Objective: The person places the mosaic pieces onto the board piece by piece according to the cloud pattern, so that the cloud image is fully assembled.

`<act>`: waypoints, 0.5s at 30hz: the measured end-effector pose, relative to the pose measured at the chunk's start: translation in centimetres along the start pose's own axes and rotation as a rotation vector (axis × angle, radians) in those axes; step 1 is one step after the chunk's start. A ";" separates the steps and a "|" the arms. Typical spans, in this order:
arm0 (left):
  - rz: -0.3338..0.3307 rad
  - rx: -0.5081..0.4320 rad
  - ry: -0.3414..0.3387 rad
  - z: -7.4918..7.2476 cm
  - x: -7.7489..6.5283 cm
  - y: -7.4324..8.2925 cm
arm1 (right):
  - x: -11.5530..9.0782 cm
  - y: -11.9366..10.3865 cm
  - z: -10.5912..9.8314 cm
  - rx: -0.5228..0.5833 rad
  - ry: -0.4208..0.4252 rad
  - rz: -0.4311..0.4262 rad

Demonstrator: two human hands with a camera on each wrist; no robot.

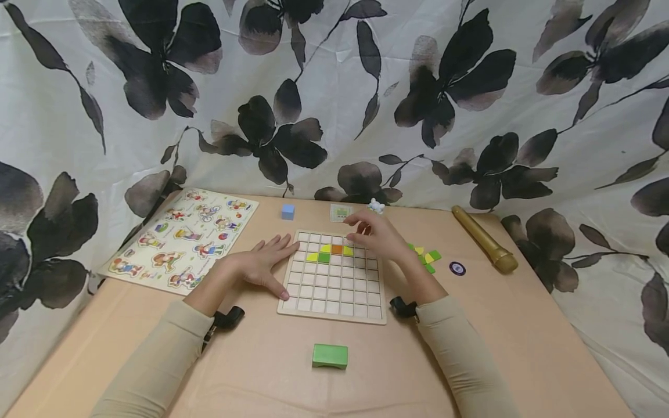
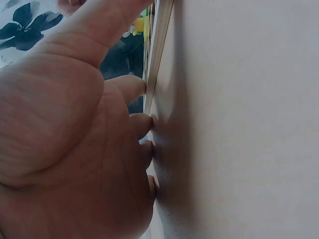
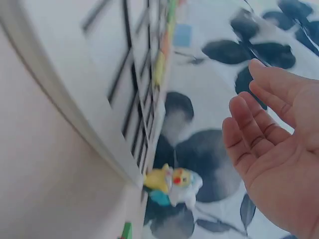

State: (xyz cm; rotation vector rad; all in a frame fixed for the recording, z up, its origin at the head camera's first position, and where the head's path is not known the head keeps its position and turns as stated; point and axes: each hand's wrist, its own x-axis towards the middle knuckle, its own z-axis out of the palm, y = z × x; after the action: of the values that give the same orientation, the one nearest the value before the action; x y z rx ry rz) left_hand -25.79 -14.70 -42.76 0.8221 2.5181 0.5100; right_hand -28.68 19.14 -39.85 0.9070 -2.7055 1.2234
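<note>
A white-squared grid board (image 1: 334, 293) with a wooden rim lies mid-table. Near its top sit an orange tile (image 1: 337, 249), a green tile (image 1: 324, 258) and a few yellow pieces (image 1: 348, 251). My left hand (image 1: 256, 264) is spread at the board's left side, thumb and forefinger touching the edge; in the left wrist view its other fingertips rest on the table. Over the board's upper right corner hovers my right hand (image 1: 378, 232), fingers loosely bent. The right wrist view shows nothing held in this hand (image 3: 279, 149), which is off the board.
Loose green and yellow pieces (image 1: 432, 256) lie right of the board, near a dark round disc (image 1: 457, 268) and a gold microphone (image 1: 483, 238). Behind are a blue cube (image 1: 288, 212), a card (image 1: 340, 212) and a small toy (image 1: 376, 205). A picture sheet (image 1: 177, 244) lies left, a green block (image 1: 330, 356) in front.
</note>
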 end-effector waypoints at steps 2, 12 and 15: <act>-0.002 -0.002 -0.003 -0.1 -0.1 0.0 | -0.3 0.2 -0.9 -0.008 0.035 0.018; -0.009 0.000 -0.010 0.1 0.0 -0.1 | -2.5 2.9 -5.1 -0.086 0.088 0.169; -0.002 -0.002 -0.005 0.1 0.0 -0.1 | -3.0 4.0 -5.8 -0.120 0.064 0.209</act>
State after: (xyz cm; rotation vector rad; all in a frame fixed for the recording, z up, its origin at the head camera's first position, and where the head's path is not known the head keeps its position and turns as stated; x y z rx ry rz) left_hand -25.82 -14.75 -42.89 0.8185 2.5131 0.5089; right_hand -29.42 26.73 -39.35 0.5735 -2.8431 1.0837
